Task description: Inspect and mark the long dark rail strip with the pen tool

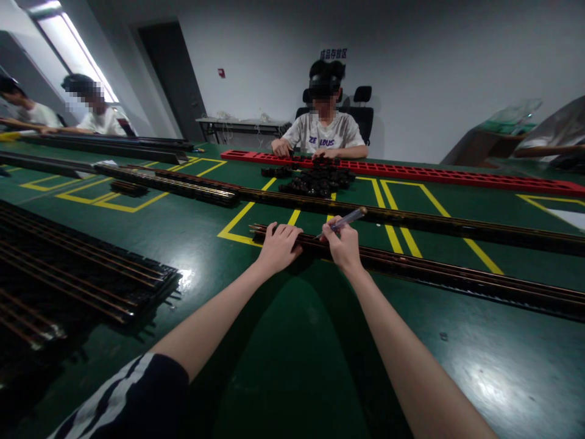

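Observation:
A long dark rail with copper strips [439, 275] lies across the green table in front of me. My left hand [278, 246] rests on its left end, fingers curled over the rail and pressing it down. My right hand [342, 244] is closed round a slim clear-handled tool like a screwdriver [346, 218], its tip down at the rail just right of my left hand.
A second long rail [411, 217] runs behind the first. A stack of rails [77, 274] lies at my left. Across the table a person sits behind a red tray [434, 174] and a pile of small black parts [317, 181]. Other people sit far left.

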A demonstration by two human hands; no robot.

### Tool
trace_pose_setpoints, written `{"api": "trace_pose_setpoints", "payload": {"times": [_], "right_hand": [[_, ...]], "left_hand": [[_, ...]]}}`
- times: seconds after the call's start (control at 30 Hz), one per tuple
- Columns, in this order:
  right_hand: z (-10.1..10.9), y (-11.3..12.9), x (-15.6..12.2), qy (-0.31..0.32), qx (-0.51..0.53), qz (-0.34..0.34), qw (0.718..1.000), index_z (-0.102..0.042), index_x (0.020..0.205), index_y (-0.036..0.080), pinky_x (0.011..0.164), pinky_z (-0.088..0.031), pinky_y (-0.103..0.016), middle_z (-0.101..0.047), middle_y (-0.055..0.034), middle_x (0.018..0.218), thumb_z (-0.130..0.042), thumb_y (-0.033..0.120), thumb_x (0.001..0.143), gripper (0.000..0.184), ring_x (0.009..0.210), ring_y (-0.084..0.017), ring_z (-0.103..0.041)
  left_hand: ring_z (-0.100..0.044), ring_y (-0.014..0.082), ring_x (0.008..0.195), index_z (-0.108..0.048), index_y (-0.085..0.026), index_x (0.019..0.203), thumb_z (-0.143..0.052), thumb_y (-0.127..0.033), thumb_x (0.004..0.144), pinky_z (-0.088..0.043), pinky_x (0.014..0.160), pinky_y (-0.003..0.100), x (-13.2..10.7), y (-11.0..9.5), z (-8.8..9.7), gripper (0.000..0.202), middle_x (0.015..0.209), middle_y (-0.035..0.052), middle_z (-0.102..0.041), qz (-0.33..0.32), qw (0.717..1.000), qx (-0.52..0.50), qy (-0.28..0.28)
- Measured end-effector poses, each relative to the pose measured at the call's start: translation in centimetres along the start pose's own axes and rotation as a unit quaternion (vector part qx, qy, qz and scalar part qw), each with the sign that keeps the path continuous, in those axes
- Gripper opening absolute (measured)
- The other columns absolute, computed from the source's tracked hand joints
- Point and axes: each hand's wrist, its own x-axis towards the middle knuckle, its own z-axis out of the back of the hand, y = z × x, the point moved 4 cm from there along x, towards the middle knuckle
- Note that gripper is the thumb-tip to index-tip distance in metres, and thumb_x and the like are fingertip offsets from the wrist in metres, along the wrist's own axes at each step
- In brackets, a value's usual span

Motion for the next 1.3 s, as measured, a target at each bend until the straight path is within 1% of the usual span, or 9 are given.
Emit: {"api": "trace_pose_setpoints", "payload": {"times": [0.3,0.53,0.83,1.07,1.2,1.3], "right_hand": [[0.00,0.00,-0.03,0.001,-0.006,0.002,1.000,-0.048,0.069,0.023,0.065,-0.045,-0.034,-0.062,-0.0006,0.056,-0.047,0.034,0.081,0.017,0.057,-0.020,-0.061],[0.02,-0.07,-0.03,0.000,-0.005,0.001,1.000,-0.048,0.070,0.022,0.066,-0.045,-0.034,-0.061,-0.0013,0.057,-0.048,0.035,0.081,0.017,0.058,-0.020,-0.061],[0.01,0.04,-0.07,0.000,-0.007,0.005,1.000,-0.048,0.069,0.022,0.065,-0.044,-0.034,-0.061,-0.0008,0.055,-0.048,0.035,0.080,0.018,0.058,-0.021,-0.061],[0.23,-0.26,-0.03,-0.017,0.003,0.003,1.000,-0.047,0.069,0.023,0.066,-0.045,-0.034,-0.060,-0.0004,0.054,-0.047,0.037,0.081,0.018,0.057,-0.021,-0.060],[0.10,-0.28,-0.01,-0.006,-0.028,0.012,1.000,-0.047,0.069,0.023,0.066,-0.045,-0.034,-0.060,-0.0007,0.054,-0.047,0.036,0.081,0.017,0.057,-0.021,-0.060],[-0.03,-0.23,-0.04,0.003,-0.047,0.019,0.999,-0.047,0.068,0.023,0.067,-0.044,-0.034,-0.059,-0.0007,0.055,-0.046,0.035,0.081,0.017,0.057,-0.021,-0.059]], "left_hand": [[-0.052,0.0252,0.112,-0.056,-0.022,0.112,-0.044,-0.017,0.083,-0.027,0.104,0.049,0.02,0.13,-0.26,0.033,0.117,0.0065,-0.064,-0.015,1.000,0.005,-0.005],[-0.052,0.0252,0.113,-0.057,-0.021,0.113,-0.043,-0.011,0.079,-0.026,0.105,0.048,-0.03,0.14,-0.30,0.038,0.118,0.0070,-0.063,-0.016,1.000,0.003,-0.009],[-0.052,0.0238,0.113,-0.058,-0.020,0.112,-0.042,-0.008,0.078,-0.026,0.106,0.047,-0.05,0.15,-0.25,0.040,0.117,0.0061,-0.064,-0.015,1.000,0.005,-0.020],[-0.053,0.0234,0.114,-0.059,-0.020,0.112,-0.040,-0.004,0.075,-0.026,0.106,0.047,-0.07,0.18,-0.08,0.044,0.118,0.0064,-0.064,-0.015,1.000,-0.001,-0.024],[-0.053,0.0223,0.115,-0.059,-0.020,0.113,-0.040,-0.002,0.074,-0.026,0.108,0.046,-0.01,0.14,0.11,0.047,0.119,0.0064,-0.063,-0.024,0.999,-0.020,-0.012],[-0.053,0.0216,0.115,-0.058,-0.020,0.114,-0.040,-0.004,0.073,-0.029,0.107,0.044,0.00,0.25,0.30,0.047,0.119,0.0068,-0.063,-0.024,0.999,-0.041,-0.012]]}}
